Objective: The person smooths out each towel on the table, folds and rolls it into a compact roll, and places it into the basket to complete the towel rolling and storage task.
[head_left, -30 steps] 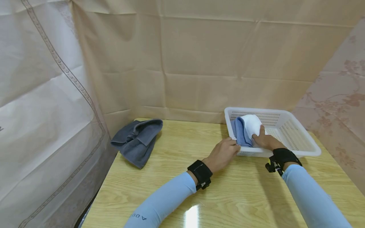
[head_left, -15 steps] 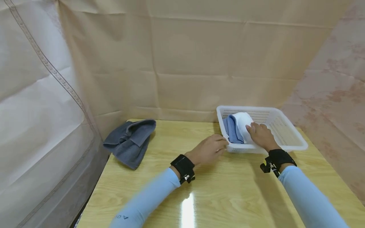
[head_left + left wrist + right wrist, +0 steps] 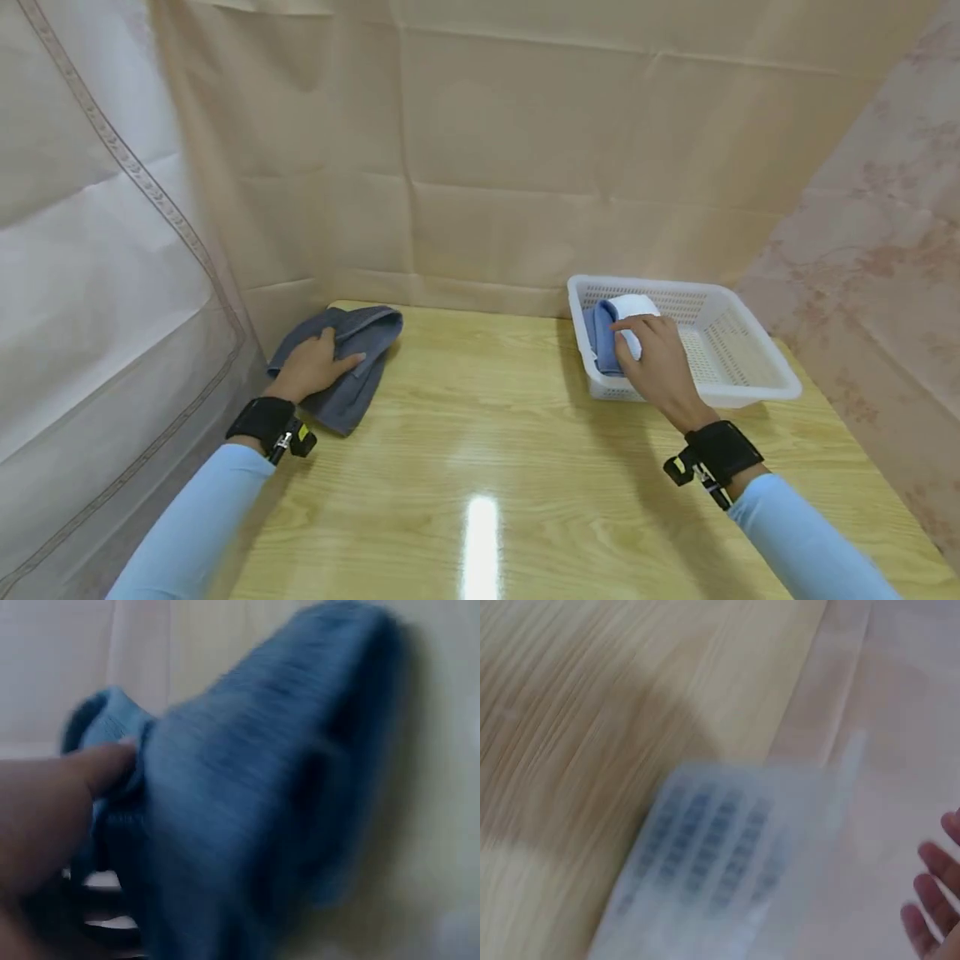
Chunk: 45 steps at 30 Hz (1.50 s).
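Observation:
At the left of the table my left hand (image 3: 309, 367) grips a crumpled dark grey towel (image 3: 375, 333). The left wrist view, blurred, shows my thumb (image 3: 109, 765) pressed against the towel (image 3: 232, 765), which looks blue there. My right hand (image 3: 660, 362) is over the near left part of a white plastic basket (image 3: 765, 392), its fingers loosely bent and holding nothing visible. Under it, a folded blue towel (image 3: 606, 337) and a rolled or folded white towel (image 3: 633, 305) lie side by side inside the basket; the hand partly hides both. In the right wrist view the fingers (image 3: 934, 900) are apart from the basket wall (image 3: 705, 847).
The wooden table (image 3: 480, 433) carries the basket at the back right. A beige cloth curtain (image 3: 510, 150) hangs along the back edge, with a white curtain (image 3: 97, 275) at the left and a flowered one (image 3: 877, 250) at the right.
My left hand has left the basket's near left corner and moved left onto the grey towel. The right hand has lifted from the white towel and shifted slightly left.

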Available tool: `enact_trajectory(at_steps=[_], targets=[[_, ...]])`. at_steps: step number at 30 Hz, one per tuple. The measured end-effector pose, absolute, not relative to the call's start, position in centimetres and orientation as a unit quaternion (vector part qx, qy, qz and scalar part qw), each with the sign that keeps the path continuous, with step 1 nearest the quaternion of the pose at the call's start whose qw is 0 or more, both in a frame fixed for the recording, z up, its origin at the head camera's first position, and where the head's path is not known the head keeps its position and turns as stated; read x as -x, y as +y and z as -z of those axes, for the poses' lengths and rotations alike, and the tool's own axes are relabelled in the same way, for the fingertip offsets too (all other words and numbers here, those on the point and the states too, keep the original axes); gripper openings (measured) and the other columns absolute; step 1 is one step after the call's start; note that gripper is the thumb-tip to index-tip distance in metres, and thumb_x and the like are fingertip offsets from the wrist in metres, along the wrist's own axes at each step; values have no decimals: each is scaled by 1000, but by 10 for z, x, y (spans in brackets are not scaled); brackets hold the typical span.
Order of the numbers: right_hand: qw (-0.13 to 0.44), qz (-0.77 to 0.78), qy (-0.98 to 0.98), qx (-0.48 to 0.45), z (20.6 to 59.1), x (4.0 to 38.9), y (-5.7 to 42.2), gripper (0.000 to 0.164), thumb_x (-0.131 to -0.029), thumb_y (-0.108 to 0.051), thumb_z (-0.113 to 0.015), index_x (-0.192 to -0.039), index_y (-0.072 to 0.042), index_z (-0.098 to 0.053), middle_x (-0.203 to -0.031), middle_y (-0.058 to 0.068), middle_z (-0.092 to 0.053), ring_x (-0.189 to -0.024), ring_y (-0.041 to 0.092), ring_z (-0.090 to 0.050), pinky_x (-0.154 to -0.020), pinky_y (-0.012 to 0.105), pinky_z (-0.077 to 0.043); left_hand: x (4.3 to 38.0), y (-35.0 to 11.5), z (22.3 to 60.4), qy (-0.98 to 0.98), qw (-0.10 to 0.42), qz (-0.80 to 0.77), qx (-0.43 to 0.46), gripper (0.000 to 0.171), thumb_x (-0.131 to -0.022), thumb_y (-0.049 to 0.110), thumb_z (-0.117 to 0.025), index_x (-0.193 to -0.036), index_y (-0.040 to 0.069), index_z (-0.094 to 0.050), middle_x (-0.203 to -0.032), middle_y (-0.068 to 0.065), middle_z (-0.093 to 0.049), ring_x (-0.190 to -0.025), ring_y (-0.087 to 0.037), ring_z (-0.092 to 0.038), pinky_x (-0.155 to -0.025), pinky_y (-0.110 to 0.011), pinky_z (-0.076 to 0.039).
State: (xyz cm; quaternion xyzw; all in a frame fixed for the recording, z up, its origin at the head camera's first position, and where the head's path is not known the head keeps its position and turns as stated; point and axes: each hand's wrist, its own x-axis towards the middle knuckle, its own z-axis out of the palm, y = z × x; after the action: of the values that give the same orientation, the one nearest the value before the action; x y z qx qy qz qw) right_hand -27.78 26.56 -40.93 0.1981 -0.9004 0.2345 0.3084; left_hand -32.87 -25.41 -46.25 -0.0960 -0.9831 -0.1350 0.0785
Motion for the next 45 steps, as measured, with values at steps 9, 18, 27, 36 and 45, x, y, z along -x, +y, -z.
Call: enact_trajectory(at_steps=[9, 18, 27, 36, 45], targets=[[69, -213, -929, -295, 411, 250, 169, 54, -100, -29, -70, -148, -13, -53, -124, 11, -66, -99, 27, -67, -77, 42, -56, 303, -175, 472, -931, -32, 286, 226, 83, -97, 58, -65, -148, -4, -45, -135, -27, -60, -119, -41, -62, -98, -54, -50], [51, -218, -934, -278, 448, 245, 147, 30, -101, -38, -66, -116, -12, -72, -100, 6, -70, -88, 22, -65, -78, 41, -52, 283, -130, 484, -879, -88, 304, 357, 76, -95, 56, -68, -156, 18, -44, -154, -15, -41, -141, -34, -41, -109, -53, -41], [-27, -620, -772, -139, 388, 250, 173, 31, -111, -29, -47, -123, -6, -63, -107, 3, -65, -98, 13, -62, -85, 28, -50, 285, -141, 483, -890, -59, 286, 351, 61, -90, 53, -76, -130, 11, -59, -129, -9, -47, -114, -25, -44, -91, -45, -44], [-158, -786, -590, -97, 349, 234, 172, 34, -111, -35, -46, -134, -12, -55, -121, 0, -65, -112, 15, -63, -92, 32, -53, 293, -115, 475, -811, -69, 385, 434, 74, -102, 69, -37, -139, 9, -61, -162, -14, -33, -148, -39, -25, -110, -71, -20], [-193, -724, -652, -113, 334, 220, 183, 33, -110, -40, -49, -115, -14, -68, -110, 2, -70, -103, 18, -68, -90, 35, -55, 288, -99, 480, -772, -83, 486, 402, 27, -95, 19, -77, -117, 17, -61, -109, 0, -66, -105, -20, -63, -84, -36, -55]])
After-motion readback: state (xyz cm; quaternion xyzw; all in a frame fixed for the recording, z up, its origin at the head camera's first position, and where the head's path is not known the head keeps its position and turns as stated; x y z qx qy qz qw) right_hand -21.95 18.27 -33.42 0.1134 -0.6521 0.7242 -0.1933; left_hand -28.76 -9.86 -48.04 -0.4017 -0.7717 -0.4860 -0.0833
